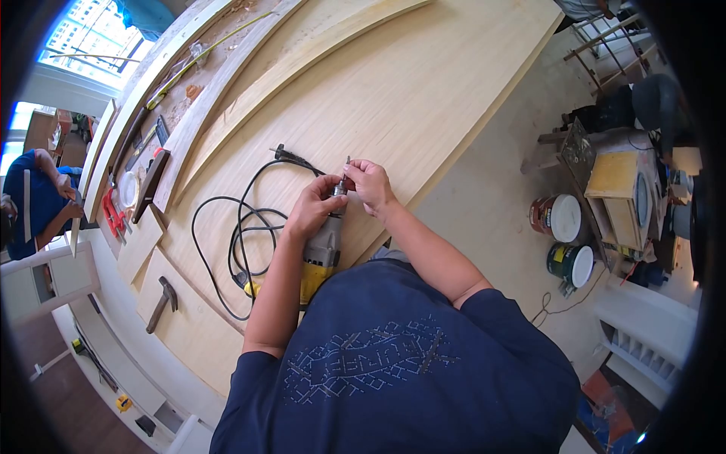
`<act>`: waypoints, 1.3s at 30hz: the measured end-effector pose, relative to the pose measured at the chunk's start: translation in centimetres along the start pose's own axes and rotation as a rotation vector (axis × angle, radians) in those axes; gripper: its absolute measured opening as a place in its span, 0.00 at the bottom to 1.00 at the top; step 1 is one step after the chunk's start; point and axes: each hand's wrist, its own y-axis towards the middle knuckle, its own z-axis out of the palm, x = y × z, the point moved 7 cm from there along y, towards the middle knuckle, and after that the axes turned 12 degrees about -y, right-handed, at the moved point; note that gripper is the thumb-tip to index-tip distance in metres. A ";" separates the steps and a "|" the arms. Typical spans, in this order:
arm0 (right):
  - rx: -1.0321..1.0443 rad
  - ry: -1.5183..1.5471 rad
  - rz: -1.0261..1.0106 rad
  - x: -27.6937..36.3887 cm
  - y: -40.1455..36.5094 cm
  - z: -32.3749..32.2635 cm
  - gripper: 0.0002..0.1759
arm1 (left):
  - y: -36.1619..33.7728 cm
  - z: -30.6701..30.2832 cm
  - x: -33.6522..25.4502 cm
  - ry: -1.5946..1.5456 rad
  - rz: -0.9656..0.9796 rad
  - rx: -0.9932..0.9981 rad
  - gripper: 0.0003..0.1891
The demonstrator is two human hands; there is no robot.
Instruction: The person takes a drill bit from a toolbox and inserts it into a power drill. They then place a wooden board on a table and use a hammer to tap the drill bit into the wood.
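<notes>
A yellow and grey corded power drill lies on the pale wooden board, its nose pointing away from me and its back end against my shirt. My left hand is closed around the chuck at the drill's front. With fingers pinched, my right hand grips the thin drill bit standing out of the chuck. The fingers partly hide the chuck and the base of the bit. Left of the drill, its black power cord lies in loose loops, and the plug rests just beyond my left hand.
A hammer lies on the board at left. Long wooden strips, a hand plane, red-handled tools and a tape measure lie beyond. Another person works at far left. Buckets stand on the floor at right.
</notes>
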 end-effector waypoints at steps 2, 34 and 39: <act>-0.007 0.017 -0.010 -0.1 0.0 0.1 0.06 | -0.1 0.0 0.0 0.002 0.005 -0.004 0.21; -0.051 -0.043 0.023 0.1 0.4 -0.5 0.06 | -0.3 0.0 -0.6 0.163 0.019 -0.050 0.24; -0.181 -0.704 -0.159 1.9 0.6 -3.0 0.12 | -0.4 -0.2 -0.3 0.218 0.020 -0.075 0.25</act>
